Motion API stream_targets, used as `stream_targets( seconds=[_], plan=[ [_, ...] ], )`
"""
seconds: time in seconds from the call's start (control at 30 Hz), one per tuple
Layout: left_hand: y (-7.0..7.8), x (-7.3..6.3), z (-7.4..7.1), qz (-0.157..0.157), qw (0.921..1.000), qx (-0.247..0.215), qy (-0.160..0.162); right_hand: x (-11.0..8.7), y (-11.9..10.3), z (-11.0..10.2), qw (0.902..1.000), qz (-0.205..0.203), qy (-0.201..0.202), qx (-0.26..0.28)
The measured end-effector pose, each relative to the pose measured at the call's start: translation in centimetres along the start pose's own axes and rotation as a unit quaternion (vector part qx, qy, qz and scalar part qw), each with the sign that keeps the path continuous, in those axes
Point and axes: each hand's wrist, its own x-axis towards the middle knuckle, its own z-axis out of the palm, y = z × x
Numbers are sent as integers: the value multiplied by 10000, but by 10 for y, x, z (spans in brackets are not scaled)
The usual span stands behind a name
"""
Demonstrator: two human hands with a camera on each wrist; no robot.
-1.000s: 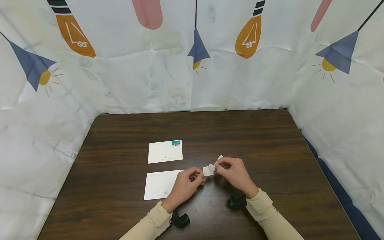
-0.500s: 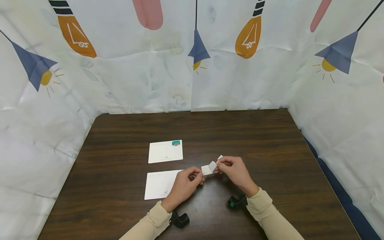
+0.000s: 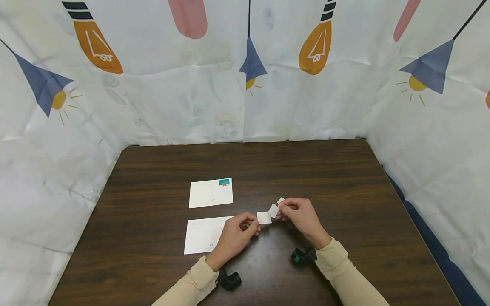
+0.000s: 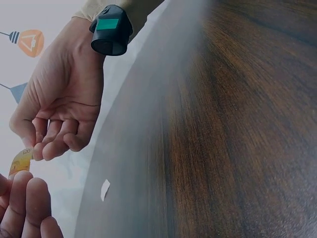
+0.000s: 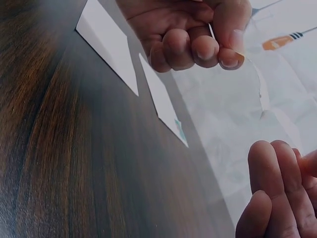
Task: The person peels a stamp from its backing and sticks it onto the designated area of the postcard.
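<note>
A small stamp (image 3: 263,218) shows its pale back in the head view; the left wrist view catches the yellow printed face of the stamp (image 4: 21,161), with numerals. My left hand (image 3: 235,233) pinches its left edge between thumb and index finger. A white paper flap (image 3: 273,211), apparently its backing, is pinched by my right hand (image 3: 303,216) and meets the stamp at a corner. From the right wrist view, a curved thin strip (image 5: 261,91) runs between the two hands. Part of it is hidden behind the fingers.
Left of the hands lie two white postcards: the far postcard (image 3: 210,195) bears a teal stamp (image 3: 224,182), the near postcard (image 3: 204,233) is partly under my left hand. A white scrap (image 3: 281,199) lies beyond my right hand on the dark wooden table (image 3: 325,170).
My right hand has shifted slightly up and right with the white flap. The flap, earlier folded over the stamp, now spreads away from it, joined near a corner. Left hand has barely moved.
</note>
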Motion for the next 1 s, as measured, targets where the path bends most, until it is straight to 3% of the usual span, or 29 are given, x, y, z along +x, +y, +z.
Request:
stream_targets(
  seconds=[0.4, 0.7, 1.0],
  plan=[
    [1, -1, -1, -52, 10000, 8, -17, 0, 4, -9, 9995, 235, 60, 192],
    [1, -1, -1, -56, 10000, -7, 10, -6, 1, -2, 9964, -428, -519, -517],
    [0, -2, -2, -38, 10000, -16, 10, -6, 1, -1, 9953, -579, -303, -720]
  ],
)
